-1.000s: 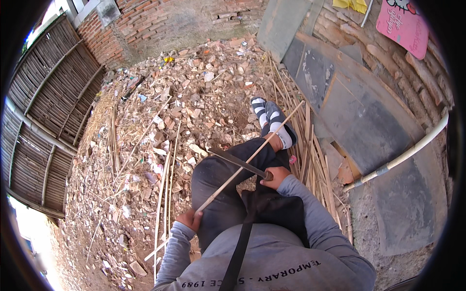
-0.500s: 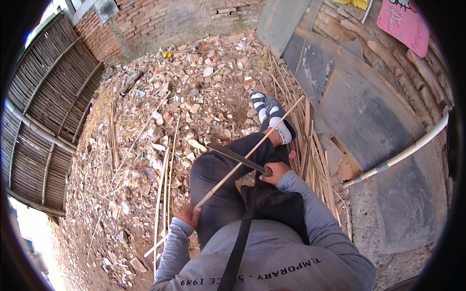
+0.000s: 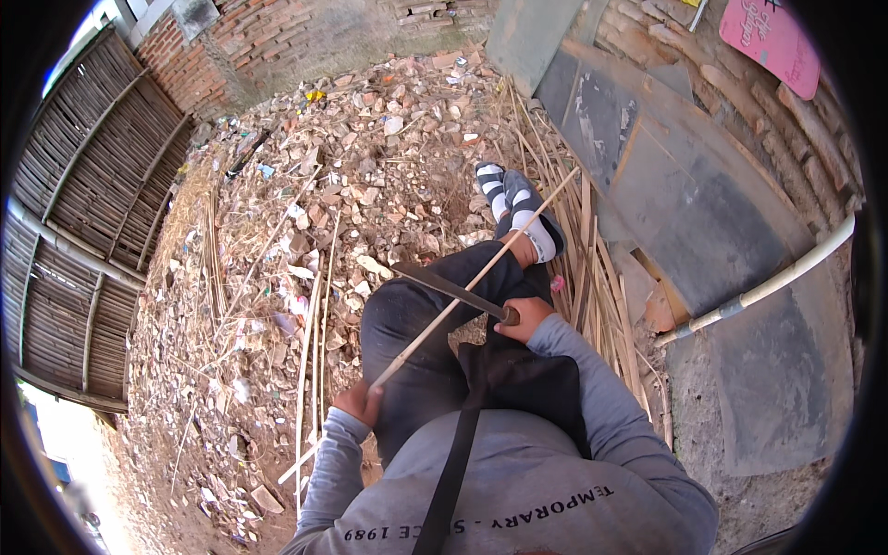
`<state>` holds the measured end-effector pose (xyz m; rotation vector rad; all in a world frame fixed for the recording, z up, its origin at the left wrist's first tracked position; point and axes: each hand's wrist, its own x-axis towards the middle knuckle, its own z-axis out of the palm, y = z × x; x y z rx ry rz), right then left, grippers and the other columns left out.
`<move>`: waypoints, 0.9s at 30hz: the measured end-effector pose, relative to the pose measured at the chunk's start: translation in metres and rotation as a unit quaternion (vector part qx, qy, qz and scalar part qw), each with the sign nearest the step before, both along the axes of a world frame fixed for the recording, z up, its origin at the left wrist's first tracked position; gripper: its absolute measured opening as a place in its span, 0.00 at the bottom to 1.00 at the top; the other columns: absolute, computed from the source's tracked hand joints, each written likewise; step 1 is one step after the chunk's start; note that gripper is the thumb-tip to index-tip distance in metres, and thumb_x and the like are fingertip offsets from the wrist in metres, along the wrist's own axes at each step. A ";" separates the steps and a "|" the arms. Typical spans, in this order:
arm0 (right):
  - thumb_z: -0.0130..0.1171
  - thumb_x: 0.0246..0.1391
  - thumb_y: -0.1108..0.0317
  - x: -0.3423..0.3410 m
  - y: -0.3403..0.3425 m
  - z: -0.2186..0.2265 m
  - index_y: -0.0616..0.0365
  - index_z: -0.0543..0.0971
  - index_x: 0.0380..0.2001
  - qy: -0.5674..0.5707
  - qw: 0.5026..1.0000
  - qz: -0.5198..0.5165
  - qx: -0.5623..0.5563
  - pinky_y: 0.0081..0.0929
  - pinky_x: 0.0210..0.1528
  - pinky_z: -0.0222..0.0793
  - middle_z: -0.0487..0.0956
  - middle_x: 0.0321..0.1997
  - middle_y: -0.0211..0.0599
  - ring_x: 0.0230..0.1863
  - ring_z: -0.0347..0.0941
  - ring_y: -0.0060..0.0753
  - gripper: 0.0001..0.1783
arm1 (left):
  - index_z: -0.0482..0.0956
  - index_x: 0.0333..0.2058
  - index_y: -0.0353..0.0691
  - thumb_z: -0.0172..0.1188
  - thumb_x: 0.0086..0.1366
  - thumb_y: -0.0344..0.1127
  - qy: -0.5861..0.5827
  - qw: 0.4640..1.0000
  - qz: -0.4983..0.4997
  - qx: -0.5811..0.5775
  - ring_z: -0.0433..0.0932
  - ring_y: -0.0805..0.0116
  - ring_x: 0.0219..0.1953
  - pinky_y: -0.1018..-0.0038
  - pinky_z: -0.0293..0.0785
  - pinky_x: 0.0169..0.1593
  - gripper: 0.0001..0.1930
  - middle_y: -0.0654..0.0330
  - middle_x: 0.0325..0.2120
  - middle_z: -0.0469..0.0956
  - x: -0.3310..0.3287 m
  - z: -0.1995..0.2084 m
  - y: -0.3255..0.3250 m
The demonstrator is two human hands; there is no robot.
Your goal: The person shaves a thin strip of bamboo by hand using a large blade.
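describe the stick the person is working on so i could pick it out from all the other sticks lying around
Start at the dark trouser leg in the middle. One pale thin stick slants across it, its lower end in the left hand, its top near the striped shoe. Only this stick is lifted off the ground, with the right hand's blade laid across it.

Broken bricks and rubble point(image 3: 370, 176) are covering the ground, loose bamboo strips point(image 3: 592, 277) are lying beside grey boards point(image 3: 703, 213), and a white pipe point(image 3: 768, 287) is crossing them.
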<state>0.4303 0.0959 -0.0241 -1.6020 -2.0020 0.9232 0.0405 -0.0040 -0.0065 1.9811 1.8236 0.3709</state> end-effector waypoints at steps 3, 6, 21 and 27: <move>0.66 0.41 0.50 -0.001 0.000 0.002 0.55 0.78 0.28 0.002 1.000 0.000 0.003 0.40 0.38 0.70 0.78 0.27 0.45 0.34 0.76 0.51 0.20 | 0.73 0.28 0.38 0.51 0.64 0.49 -0.007 1.000 -0.007 0.015 0.75 0.37 0.25 0.50 0.70 0.30 0.18 0.41 0.19 0.74 0.000 -0.001 0.000; 0.66 0.41 0.50 0.000 -0.001 0.002 0.55 0.78 0.27 0.001 1.000 -0.002 0.003 0.40 0.37 0.70 0.78 0.27 0.45 0.34 0.76 0.51 0.19 | 0.73 0.28 0.38 0.51 0.64 0.49 -0.001 1.000 -0.007 0.013 0.75 0.37 0.25 0.50 0.70 0.30 0.18 0.41 0.19 0.74 0.000 -0.001 0.000; 0.67 0.41 0.50 -0.001 -0.002 0.002 0.56 0.78 0.27 0.000 1.000 -0.006 0.007 0.39 0.36 0.70 0.78 0.25 0.45 0.32 0.76 0.50 0.20 | 0.73 0.28 0.37 0.51 0.64 0.50 0.035 0.999 -0.009 -0.004 0.75 0.37 0.25 0.50 0.71 0.30 0.19 0.40 0.18 0.74 -0.003 -0.004 0.001; 0.66 0.42 0.51 -0.003 -0.004 0.009 0.55 0.77 0.26 -0.003 1.000 -0.009 0.000 0.40 0.36 0.70 0.78 0.25 0.44 0.33 0.76 0.51 0.18 | 0.73 0.28 0.37 0.51 0.64 0.49 0.036 0.999 -0.003 -0.001 0.76 0.38 0.25 0.51 0.72 0.30 0.19 0.40 0.18 0.75 -0.004 -0.005 0.000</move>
